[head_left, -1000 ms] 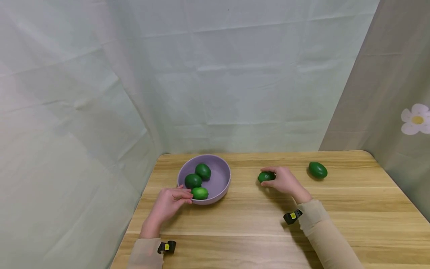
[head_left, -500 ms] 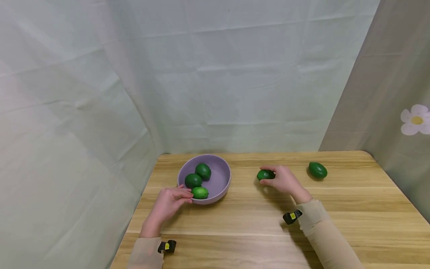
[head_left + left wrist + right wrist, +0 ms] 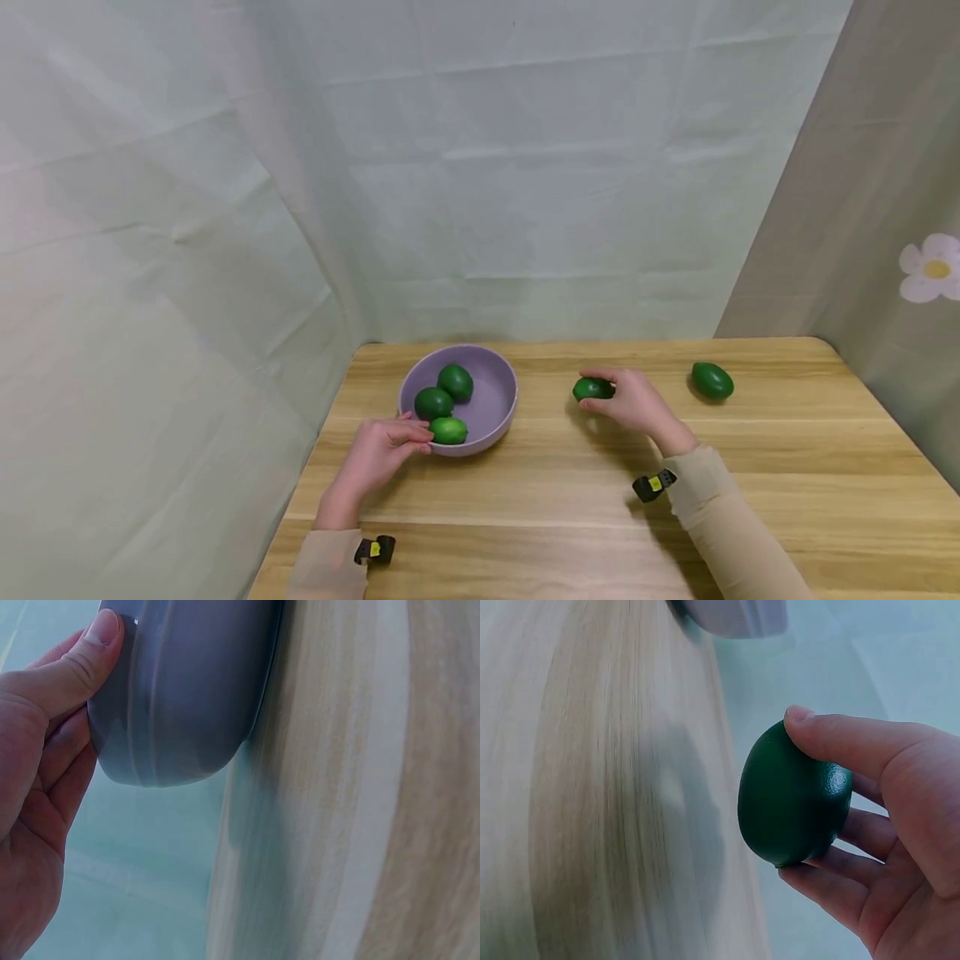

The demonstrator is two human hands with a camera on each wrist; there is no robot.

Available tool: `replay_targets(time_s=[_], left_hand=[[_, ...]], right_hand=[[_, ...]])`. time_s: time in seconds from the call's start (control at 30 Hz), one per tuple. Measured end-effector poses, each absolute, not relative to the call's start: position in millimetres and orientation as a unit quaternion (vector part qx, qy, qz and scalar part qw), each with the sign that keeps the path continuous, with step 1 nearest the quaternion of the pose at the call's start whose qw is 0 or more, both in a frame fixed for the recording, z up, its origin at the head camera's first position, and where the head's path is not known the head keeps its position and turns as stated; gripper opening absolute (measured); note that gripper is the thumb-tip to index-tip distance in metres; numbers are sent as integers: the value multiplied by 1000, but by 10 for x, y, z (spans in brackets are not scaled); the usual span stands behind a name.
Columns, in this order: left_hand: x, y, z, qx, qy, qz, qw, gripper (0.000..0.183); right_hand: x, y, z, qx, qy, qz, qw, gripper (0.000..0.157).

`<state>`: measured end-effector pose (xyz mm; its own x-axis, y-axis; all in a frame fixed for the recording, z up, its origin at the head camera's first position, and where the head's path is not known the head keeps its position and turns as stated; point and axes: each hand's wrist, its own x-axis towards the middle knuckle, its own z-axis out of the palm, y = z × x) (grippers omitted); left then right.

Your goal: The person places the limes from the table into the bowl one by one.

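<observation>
In the head view, my left hand (image 3: 382,450) grips the near left rim of a purple bowl (image 3: 495,400). The left wrist view has the thumb on the outer wall of the bowl (image 3: 195,682), with fingers behind the rim. Inside the bowl lie two dark green limes (image 3: 433,403) and a brighter green lime (image 3: 448,431) close to my fingertips. To the right, my right hand (image 3: 630,402) holds another dark green lime (image 3: 791,799) between thumb and fingers, just above the table. Its shadow falls on the wood, apart from it.
One more dark green lime (image 3: 712,381) lies on the wooden table (image 3: 540,492), right of my right hand. Pale curtains (image 3: 562,208) hang close behind the table and along its sides. The bowl stands near the back left corner.
My right hand has raised the lime very slightly, with a small shift left. The left hand and bowl keep their places; the head view has shifted a touch.
</observation>
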<state>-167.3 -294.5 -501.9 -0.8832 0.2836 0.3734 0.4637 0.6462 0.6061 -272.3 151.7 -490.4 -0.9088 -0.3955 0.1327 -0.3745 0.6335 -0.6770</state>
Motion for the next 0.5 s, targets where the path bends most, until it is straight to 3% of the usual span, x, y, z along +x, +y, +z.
replay_targets(time_s=[0.5], left_hand=[[-1676, -2942, -5011, -200, -900, -370, 119, 15]], right_hand=[[-2730, 1414, -4793, -247, 891, -382, -2, 53]])
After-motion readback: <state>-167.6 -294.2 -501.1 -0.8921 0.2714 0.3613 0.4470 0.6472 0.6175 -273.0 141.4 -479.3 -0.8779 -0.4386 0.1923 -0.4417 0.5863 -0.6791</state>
